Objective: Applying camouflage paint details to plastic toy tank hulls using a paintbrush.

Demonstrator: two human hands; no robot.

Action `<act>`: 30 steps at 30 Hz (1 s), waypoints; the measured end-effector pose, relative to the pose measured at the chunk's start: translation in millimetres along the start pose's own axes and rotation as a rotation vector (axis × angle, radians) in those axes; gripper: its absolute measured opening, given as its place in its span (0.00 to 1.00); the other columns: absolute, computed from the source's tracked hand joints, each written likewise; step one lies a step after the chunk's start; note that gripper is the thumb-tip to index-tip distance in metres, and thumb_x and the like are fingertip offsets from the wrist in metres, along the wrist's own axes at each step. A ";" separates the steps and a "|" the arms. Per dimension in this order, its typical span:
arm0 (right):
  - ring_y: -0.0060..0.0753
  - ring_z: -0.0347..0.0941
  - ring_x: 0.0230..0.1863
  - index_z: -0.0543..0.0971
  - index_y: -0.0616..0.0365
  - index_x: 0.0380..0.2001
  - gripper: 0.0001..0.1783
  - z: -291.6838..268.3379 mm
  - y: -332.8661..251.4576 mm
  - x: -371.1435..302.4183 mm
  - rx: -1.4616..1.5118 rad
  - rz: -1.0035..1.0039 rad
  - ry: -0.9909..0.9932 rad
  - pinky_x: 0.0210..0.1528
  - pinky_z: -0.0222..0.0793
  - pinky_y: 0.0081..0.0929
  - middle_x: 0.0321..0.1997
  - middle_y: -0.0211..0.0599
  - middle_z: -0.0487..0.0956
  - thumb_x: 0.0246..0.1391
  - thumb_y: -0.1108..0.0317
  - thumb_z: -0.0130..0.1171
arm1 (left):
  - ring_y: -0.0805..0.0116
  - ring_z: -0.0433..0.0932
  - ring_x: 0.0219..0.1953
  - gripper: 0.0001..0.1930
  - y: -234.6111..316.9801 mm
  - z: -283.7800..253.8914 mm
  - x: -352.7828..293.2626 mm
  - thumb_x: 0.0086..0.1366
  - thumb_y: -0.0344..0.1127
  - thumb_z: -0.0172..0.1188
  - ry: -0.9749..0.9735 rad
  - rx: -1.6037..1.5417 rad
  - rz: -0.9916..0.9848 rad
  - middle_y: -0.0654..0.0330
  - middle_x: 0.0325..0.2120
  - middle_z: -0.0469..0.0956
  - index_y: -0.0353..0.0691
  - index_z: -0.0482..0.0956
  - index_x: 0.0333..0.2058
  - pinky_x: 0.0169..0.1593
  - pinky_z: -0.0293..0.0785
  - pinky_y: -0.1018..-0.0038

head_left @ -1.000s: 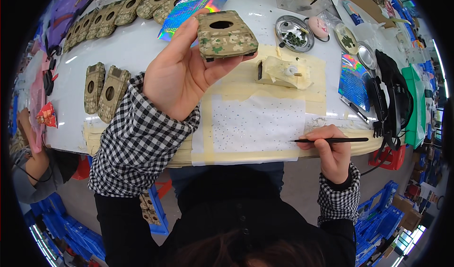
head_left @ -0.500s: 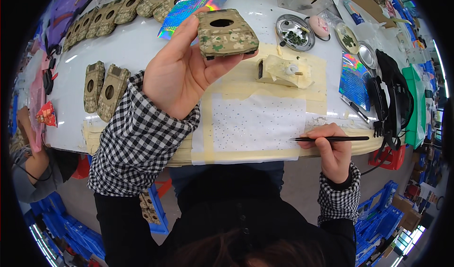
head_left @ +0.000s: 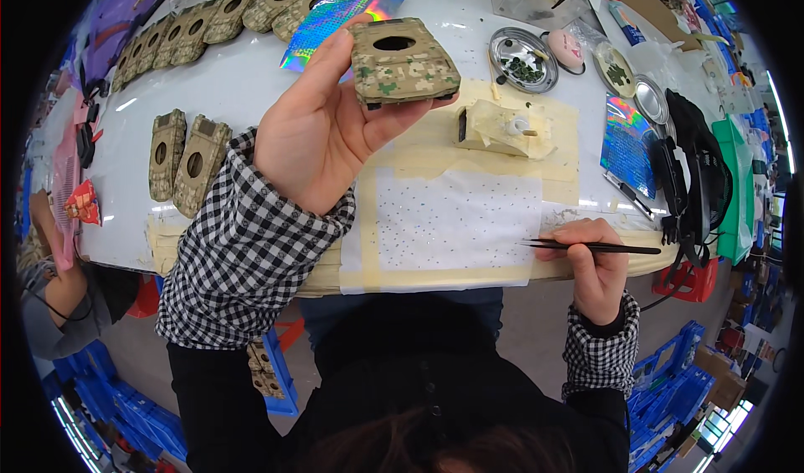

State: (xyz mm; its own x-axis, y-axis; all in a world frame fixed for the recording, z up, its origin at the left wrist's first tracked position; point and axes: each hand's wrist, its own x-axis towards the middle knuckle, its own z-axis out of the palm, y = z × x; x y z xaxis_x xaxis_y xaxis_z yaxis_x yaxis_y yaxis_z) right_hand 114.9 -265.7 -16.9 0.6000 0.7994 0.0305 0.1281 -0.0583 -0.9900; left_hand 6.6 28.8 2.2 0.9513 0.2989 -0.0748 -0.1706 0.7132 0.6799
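My left hand (head_left: 322, 129) holds up a model tank hull (head_left: 408, 75) in pixel camouflage, with a round hole in its top. Its fingers are wrapped around the underside and left edge. At the table's front edge, my right hand (head_left: 592, 263) pinches black tweezers (head_left: 624, 248), their thin tips pointing left. Those tips hover by the right edge of a white sheet (head_left: 456, 222) strewn with tiny dark specks; whether they grip a speck is too small to tell. Behind the sheet sits a masking-tape-covered block (head_left: 502, 128) with a small white cylinder on top.
Two camouflage hulls (head_left: 197, 163) lie at left, and a row of several more (head_left: 201, 27) runs along the back left. Metal dishes (head_left: 523, 58) with green bits, a pink round object (head_left: 565, 48), a black bag (head_left: 699, 150) and a green tray (head_left: 733, 188) fill the right. Another person's arm (head_left: 63, 280) shows far left.
My right hand with the tweezers has shifted slightly right, away from the sheet. The hull in my left hand has tipped a little, and otherwise stays in place.
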 end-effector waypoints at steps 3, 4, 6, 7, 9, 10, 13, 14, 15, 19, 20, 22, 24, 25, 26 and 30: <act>0.30 0.76 0.38 0.73 0.70 0.36 0.07 0.7 -2.2 6.8 -0.012 -0.063 0.031 0.41 0.73 0.23 0.36 0.45 0.78 0.58 0.75 0.51 | 0.50 0.69 0.54 0.26 0.8 -0.7 0.2 0.72 0.44 0.29 -0.008 0.008 -0.010 0.34 0.55 0.61 0.32 0.52 0.60 0.49 0.79 0.76; 0.31 0.76 0.38 0.74 0.70 0.36 0.07 1.1 -4.1 10.4 -0.018 -0.082 0.040 0.42 0.73 0.23 0.36 0.45 0.78 0.58 0.75 0.51 | 0.50 0.69 0.54 0.25 0.8 -0.3 -0.2 0.72 0.44 0.29 0.006 0.013 -0.008 0.34 0.55 0.61 0.32 0.52 0.60 0.49 0.79 0.76; 0.32 0.76 0.38 0.74 0.70 0.36 0.06 -0.9 -7.8 20.3 -0.107 -0.121 0.010 0.42 0.74 0.24 0.36 0.46 0.78 0.56 0.77 0.52 | 0.49 0.70 0.54 0.25 0.1 -0.3 0.9 0.72 0.44 0.30 0.019 0.010 -0.005 0.34 0.55 0.61 0.34 0.52 0.61 0.49 0.79 0.76; 0.32 0.76 0.38 0.75 0.70 0.35 0.06 -1.9 -8.7 23.9 -0.152 -0.140 -0.005 0.42 0.74 0.24 0.36 0.46 0.78 0.55 0.77 0.53 | 0.49 0.70 0.53 0.25 -0.4 -0.6 0.6 0.72 0.44 0.30 0.021 0.003 -0.004 0.34 0.54 0.61 0.35 0.52 0.61 0.48 0.79 0.75; 0.33 0.76 0.37 0.75 0.71 0.35 0.06 -2.9 -8.8 30.9 -0.156 -0.131 -0.022 0.42 0.74 0.25 0.37 0.46 0.78 0.54 0.78 0.53 | 0.49 0.71 0.53 0.24 0.5 -0.4 0.4 0.72 0.44 0.30 0.035 -0.008 0.003 0.34 0.54 0.61 0.37 0.52 0.61 0.48 0.79 0.75; 0.33 0.76 0.37 0.75 0.71 0.35 0.06 -3.3 -8.8 33.9 -0.158 -0.127 -0.031 0.42 0.74 0.25 0.37 0.46 0.77 0.54 0.79 0.53 | 0.49 0.71 0.53 0.24 0.6 0.0 0.4 0.72 0.44 0.30 0.047 -0.014 0.005 0.34 0.54 0.62 0.38 0.52 0.61 0.48 0.79 0.75; 0.33 0.76 0.37 0.75 0.71 0.35 0.06 -0.5 -4.7 39.1 -0.119 -0.136 -0.052 0.42 0.75 0.24 0.37 0.46 0.77 0.54 0.78 0.53 | 0.48 0.71 0.52 0.23 1.1 1.1 0.2 0.72 0.44 0.31 0.056 -0.027 0.001 0.34 0.54 0.62 0.41 0.53 0.61 0.47 0.80 0.75; 0.32 0.76 0.38 0.75 0.71 0.35 0.06 1.0 -3.4 39.5 -0.106 -0.126 -0.052 0.42 0.75 0.24 0.37 0.46 0.77 0.55 0.78 0.53 | 0.48 0.71 0.52 0.23 0.7 1.1 -0.5 0.72 0.44 0.31 0.057 -0.031 -0.001 0.34 0.54 0.62 0.41 0.53 0.61 0.47 0.80 0.75; 0.32 0.76 0.38 0.75 0.71 0.35 0.06 2.6 -2.2 40.2 -0.094 -0.117 -0.053 0.42 0.75 0.24 0.37 0.46 0.77 0.55 0.78 0.52 | 0.48 0.71 0.52 0.23 0.4 1.1 -0.9 0.72 0.44 0.31 0.058 -0.035 -0.003 0.34 0.54 0.62 0.41 0.53 0.61 0.47 0.80 0.75; 0.31 0.76 0.40 0.74 0.72 0.36 0.07 6.9 -0.6 40.2 -0.040 -0.065 -0.025 0.43 0.76 0.24 0.38 0.46 0.77 0.57 0.78 0.51 | 0.48 0.71 0.52 0.23 -0.1 1.1 -0.6 0.72 0.43 0.31 0.056 -0.027 -0.004 0.34 0.54 0.62 0.40 0.53 0.61 0.47 0.80 0.75; 0.31 0.76 0.40 0.74 0.72 0.37 0.07 6.7 -0.3 40.3 -0.039 -0.064 -0.025 0.43 0.76 0.23 0.38 0.46 0.78 0.57 0.78 0.51 | 0.48 0.71 0.52 0.23 0.0 1.1 -0.3 0.72 0.43 0.31 0.057 -0.026 -0.005 0.34 0.54 0.62 0.40 0.53 0.61 0.46 0.80 0.75; 0.30 0.76 0.39 0.74 0.72 0.37 0.07 6.0 0.2 40.4 -0.038 -0.061 -0.024 0.43 0.75 0.23 0.38 0.45 0.78 0.57 0.78 0.51 | 0.48 0.71 0.52 0.23 -0.2 0.7 0.2 0.72 0.43 0.31 0.056 -0.021 -0.003 0.34 0.54 0.62 0.39 0.53 0.61 0.46 0.80 0.75; 0.29 0.77 0.38 0.74 0.71 0.37 0.07 6.2 -0.9 41.2 -0.057 -0.058 -0.023 0.43 0.75 0.22 0.38 0.45 0.78 0.57 0.78 0.52 | 0.48 0.71 0.52 0.23 -0.6 -0.4 0.0 0.72 0.43 0.31 0.057 -0.013 0.001 0.34 0.54 0.62 0.38 0.53 0.61 0.46 0.80 0.75; 0.29 0.77 0.38 0.74 0.71 0.37 0.07 6.5 -1.2 41.8 -0.067 -0.057 -0.022 0.42 0.74 0.21 0.37 0.44 0.78 0.57 0.77 0.52 | 0.48 0.71 0.52 0.23 -0.7 -1.2 0.1 0.72 0.43 0.31 0.051 -0.018 -0.001 0.34 0.54 0.62 0.38 0.53 0.61 0.46 0.80 0.75; 0.28 0.77 0.37 0.75 0.70 0.37 0.07 7.3 -1.1 42.5 -0.082 -0.071 -0.015 0.42 0.74 0.20 0.37 0.44 0.79 0.57 0.77 0.53 | 0.48 0.71 0.53 0.23 -0.5 -1.9 0.4 0.72 0.43 0.31 0.044 -0.023 -0.005 0.34 0.54 0.62 0.38 0.53 0.61 0.47 0.80 0.75; 0.26 0.77 0.34 0.76 0.69 0.36 0.07 11.6 1.1 47.5 -0.168 -0.134 -0.003 0.39 0.72 0.18 0.36 0.43 0.79 0.56 0.76 0.54 | 0.47 0.71 0.53 0.23 -0.7 -1.4 0.2 0.72 0.43 0.31 0.042 -0.025 -0.003 0.34 0.54 0.62 0.38 0.53 0.61 0.47 0.80 0.75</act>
State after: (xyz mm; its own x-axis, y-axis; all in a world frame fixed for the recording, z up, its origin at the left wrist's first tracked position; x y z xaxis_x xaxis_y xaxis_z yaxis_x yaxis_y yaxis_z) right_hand 134.5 -220.9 -18.2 0.5664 0.8085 0.1595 0.3368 -0.0504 -0.9402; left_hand 6.5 29.3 0.6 0.9403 0.3227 -0.1079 -0.1746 0.7297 0.6611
